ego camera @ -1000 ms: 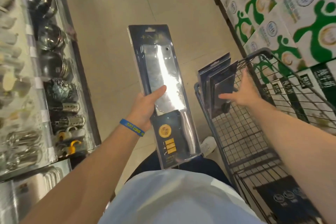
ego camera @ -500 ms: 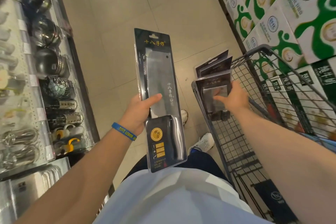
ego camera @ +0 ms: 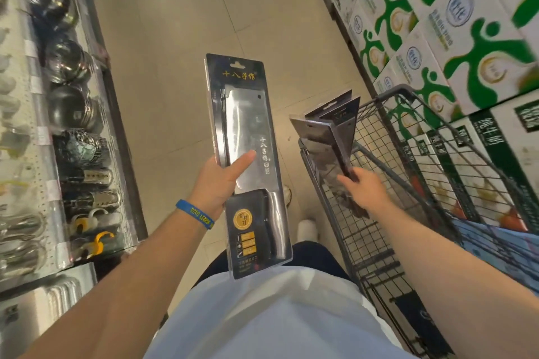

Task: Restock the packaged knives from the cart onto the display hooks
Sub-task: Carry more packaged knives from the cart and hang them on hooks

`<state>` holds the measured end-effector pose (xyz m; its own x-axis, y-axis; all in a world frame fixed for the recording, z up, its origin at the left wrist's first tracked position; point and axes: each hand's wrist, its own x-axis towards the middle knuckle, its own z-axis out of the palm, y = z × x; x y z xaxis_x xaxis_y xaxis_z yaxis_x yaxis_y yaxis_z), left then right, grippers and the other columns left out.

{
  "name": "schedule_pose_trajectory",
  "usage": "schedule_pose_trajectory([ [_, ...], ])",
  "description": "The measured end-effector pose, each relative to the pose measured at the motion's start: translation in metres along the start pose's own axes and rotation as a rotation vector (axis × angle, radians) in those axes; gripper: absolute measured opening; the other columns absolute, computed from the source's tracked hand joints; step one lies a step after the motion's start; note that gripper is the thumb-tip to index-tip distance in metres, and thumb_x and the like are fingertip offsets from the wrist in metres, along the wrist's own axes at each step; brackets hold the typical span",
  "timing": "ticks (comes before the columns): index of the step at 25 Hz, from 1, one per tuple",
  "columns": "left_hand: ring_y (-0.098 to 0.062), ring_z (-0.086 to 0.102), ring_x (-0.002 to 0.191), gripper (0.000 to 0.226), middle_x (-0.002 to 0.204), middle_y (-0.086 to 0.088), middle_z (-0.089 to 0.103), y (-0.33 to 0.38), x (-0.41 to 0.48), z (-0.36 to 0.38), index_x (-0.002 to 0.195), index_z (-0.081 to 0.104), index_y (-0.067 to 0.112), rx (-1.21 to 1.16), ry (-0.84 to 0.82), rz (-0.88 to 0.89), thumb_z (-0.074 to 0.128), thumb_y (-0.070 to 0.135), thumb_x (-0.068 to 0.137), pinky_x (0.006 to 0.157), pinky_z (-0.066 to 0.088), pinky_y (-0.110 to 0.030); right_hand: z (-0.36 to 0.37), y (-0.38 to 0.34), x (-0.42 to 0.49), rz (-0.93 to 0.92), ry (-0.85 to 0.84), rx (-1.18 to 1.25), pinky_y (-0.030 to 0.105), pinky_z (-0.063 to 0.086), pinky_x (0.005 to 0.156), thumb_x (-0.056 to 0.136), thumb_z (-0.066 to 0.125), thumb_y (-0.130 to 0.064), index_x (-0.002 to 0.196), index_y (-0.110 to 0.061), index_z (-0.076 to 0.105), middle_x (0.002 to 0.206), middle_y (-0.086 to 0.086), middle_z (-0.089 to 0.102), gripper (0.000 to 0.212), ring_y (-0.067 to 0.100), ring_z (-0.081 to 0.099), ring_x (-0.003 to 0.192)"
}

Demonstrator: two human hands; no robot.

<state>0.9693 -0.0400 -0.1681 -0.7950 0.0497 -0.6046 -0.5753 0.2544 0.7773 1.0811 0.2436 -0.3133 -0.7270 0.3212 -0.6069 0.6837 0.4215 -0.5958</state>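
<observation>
At frame centre, the left hand grips a packaged cleaver (upright); the right hand pinches another pack over the cart.

floor: beige tile, grout lines, aisle runs to 12 | shelving at 9: pegboard back, steel cookware | stacked cartons at 2: white, green print | light: even, indoor
</observation>
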Motion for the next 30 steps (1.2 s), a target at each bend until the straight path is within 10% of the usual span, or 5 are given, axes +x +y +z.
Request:
schedule_pose_trajectory([
  [8, 0.009, 0.049, 0.044, 0.028, 0.045, 0.026, 0.052, -0.033, -0.053, -0.025, 0.068, 0.055, 0.026, 0.154, 0.262, 0.239, 0.075, 0.026, 0.087, 0.046, 0.035, -0.004, -0.058, -0.084, -0.028, -0.281, 0.102, 0.148, 0.014, 0.042, 0.058, 0.09, 0.075, -0.027, 0.091, -0.031, 0.059, 0.082, -0.009, 0.064, 0.016, -0.003, 0.059, 0.069],
  [14, 0.003, 0.067, 0.072, 0.017, 0.077, 0.014, 0.073, -0.035, -0.097, -0.086, 0.089, 0.072, 0.025, 0.205, 0.435, 0.254, 0.074, 0.041, 0.085, 0.064, 0.052, -0.02, -0.067, -0.18, -0.1, -0.558, -0.099, 0.503, 0.027, 0.053, 0.067, 0.086, 0.076, -0.049, 0.088, -0.035, 0.071, 0.081, -0.009, 0.072, 0.015, 0.007, 0.064, 0.074],
  [17, 0.003, 0.068, 0.077, 0.019, 0.081, 0.014, 0.074, -0.046, -0.132, -0.12, 0.092, 0.07, 0.025, 0.142, 0.499, 0.295, 0.075, 0.041, 0.083, 0.063, 0.049, -0.01, -0.023, -0.233, -0.123, -0.535, -0.201, 0.54, 0.036, 0.056, 0.066, 0.061, 0.086, -0.067, 0.096, -0.021, 0.069, 0.093, 0.01, 0.076, 0.06, 0.02, 0.072, 0.079],
  [26, -0.021, 0.074, 0.091, 0.034, 0.097, -0.002, 0.078, -0.15, -0.33, -0.251, 0.103, 0.074, 0.017, -0.527, 1.235, 0.316, 0.075, 0.042, 0.08, 0.071, 0.06, -0.03, 0.186, -0.337, -0.269, -0.711, -0.624, 0.186, 0.045, 0.064, 0.072, 0.057, 0.086, -0.07, 0.091, -0.028, 0.077, 0.084, -0.008, 0.079, 0.055, 0.015, 0.077, 0.078],
  [30, -0.007, 0.074, 0.082, 0.041, 0.087, 0.009, 0.078, -0.212, -0.439, -0.291, 0.09, 0.075, 0.024, -0.535, 1.487, 0.32, 0.079, 0.054, 0.063, 0.064, 0.056, -0.017, 0.275, -0.354, -0.397, -0.934, -0.833, 0.119, 0.021, 0.055, 0.055, 0.065, 0.086, -0.062, 0.086, -0.038, 0.077, 0.076, -0.014, 0.077, 0.033, 0.002, 0.073, 0.069],
])
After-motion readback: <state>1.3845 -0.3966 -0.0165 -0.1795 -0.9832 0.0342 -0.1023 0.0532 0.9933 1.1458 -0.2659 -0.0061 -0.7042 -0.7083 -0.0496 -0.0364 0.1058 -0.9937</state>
